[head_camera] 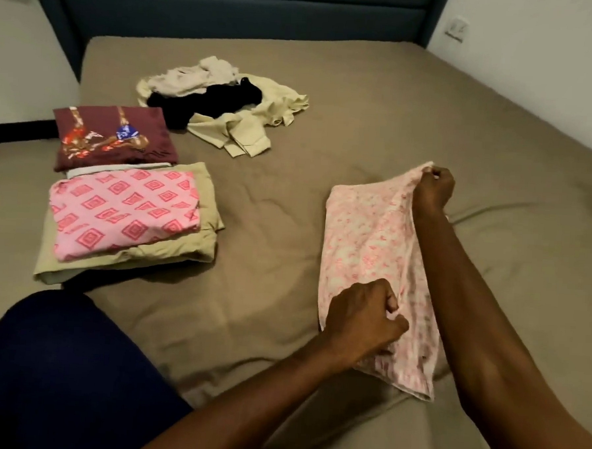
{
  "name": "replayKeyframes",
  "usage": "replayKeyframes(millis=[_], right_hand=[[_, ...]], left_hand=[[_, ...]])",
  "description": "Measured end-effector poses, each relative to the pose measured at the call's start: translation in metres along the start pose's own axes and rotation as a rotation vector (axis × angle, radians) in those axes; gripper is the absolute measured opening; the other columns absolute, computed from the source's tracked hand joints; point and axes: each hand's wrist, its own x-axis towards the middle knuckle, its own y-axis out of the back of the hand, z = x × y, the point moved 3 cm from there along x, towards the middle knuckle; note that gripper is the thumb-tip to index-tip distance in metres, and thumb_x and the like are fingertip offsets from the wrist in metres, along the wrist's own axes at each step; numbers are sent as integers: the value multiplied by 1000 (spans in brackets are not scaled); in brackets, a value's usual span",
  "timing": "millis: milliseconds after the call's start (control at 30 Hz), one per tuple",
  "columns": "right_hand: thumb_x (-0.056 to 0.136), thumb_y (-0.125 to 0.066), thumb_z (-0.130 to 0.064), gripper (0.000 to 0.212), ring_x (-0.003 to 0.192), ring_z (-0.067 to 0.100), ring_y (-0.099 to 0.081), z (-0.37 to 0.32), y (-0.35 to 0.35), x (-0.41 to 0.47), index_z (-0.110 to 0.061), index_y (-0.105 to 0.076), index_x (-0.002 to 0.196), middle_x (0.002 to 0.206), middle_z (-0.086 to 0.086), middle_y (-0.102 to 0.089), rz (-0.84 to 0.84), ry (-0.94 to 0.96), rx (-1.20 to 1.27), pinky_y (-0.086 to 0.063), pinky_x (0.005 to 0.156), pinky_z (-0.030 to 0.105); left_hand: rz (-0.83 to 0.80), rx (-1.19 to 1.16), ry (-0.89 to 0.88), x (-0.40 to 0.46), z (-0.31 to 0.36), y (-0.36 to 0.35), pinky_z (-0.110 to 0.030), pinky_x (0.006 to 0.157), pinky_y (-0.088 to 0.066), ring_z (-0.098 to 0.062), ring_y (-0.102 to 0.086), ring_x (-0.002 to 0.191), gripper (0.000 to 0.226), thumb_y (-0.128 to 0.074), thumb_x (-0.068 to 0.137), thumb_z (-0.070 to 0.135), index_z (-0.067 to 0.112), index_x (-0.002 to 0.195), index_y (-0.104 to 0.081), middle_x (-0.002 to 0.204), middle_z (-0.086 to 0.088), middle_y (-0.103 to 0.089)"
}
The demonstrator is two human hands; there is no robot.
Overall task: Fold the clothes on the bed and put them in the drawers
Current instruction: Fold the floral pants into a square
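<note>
Dark blue clothed knee (pixel 61 366) fills the near left corner, well clear of our fingers. Our left hand (pixel 365 320) has fingers curled and pinching the near part of the pale pink floral garment (pixel 359 241); our right hand (pixel 433 188) pinches its far corner, lifted just off the bed (pixel 397 102). Between both sets of fingers the cloth's right edge is raised, while the rest lies flat on the sheet to the left of our right forearm. Fabric looks thin, light and limp, so we judge it will sag and crease wherever unsupported; best held at corners or along the hem, both ends at once. Far left of our fingers sit the folded stacks: pink diamond-print piece (pixel 123 212) on top of a khaki one (pixel 180 249), maroon printed shirt (pixel 114 139) just beyond. Well beyond our fingers lies the unfolded heap (pixel 226 97), cream, black and beige. No drawers in view.
</note>
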Motion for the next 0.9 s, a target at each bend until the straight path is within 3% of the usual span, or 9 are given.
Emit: replayKeyframes(millis=[133,267,400,533,633,700,800,900], right_hand=[[103,-57,-15,25,84,16,-58,56,63,31,6,-68,106,95,8,-64,20,-131,22,-46,69,16],[94,-60,-44,48,89,19,-60,129,95,34,1,-70,106,95,6,-66,-42,-237,-134,-53,82,38],[89,-74,-27,33,88,18,-70,140,103,12,-6,-70,114,103,4,-73,-108,-210,-85,-56,73,27],[88,-72,-22,41,101,22,-69,133,118,-6,-12,-59,126,116,6,-70,-16,-180,-67,-58,85,35],[92,-72,-17,50,102,14,-65,123,143,-47,-18,-51,138,123,3,-64,-79,-13,-176,-54,84,23],[92,-73,-13,51,107,11,-63,126,163,-87,-18,-53,139,130,1,-59,-164,40,-202,-51,83,14],[91,-77,-16,50,107,9,-64,132,190,-143,-24,-58,136,129,0,-61,-215,43,-228,-54,85,25],[88,-81,-20,51,105,7,-64,131,206,-189,-31,-61,133,124,-4,-63,-237,-2,-235,-53,86,28]], left_hand=[[-106,110,-15,6,21,-57,-33,75,-41,-25,-63,96,26,-67,90,43,22,105,-61,103,-1,-68],[-267,320,14,5,25,-100,-38,75,-34,-35,-62,104,53,-67,91,55,12,120,-54,117,-13,-64],[-345,300,-15,-3,14,-102,-35,75,-40,-28,-63,100,50,-67,92,54,17,124,-56,114,-8,-67],[-189,104,-69,-10,-13,-63,-28,75,-50,-7,-64,84,32,-68,90,53,34,116,-62,91,12,-70],[7,184,-139,-13,-60,-20,-24,68,-52,-3,-62,76,26,-68,89,43,36,114,-66,87,15,-68],[36,355,-191,-13,-89,-1,-29,71,-55,-10,-64,89,38,-64,89,37,33,126,-64,107,9,-68],[-44,524,-319,-14,-108,8,-34,81,-57,-22,-52,123,60,-61,84,30,25,143,-55,138,-1,-57],[-119,580,-407,-14,-107,-2,-36,100,-48,-25,-33,144,76,-69,85,26,31,155,-40,162,-5,-34]])
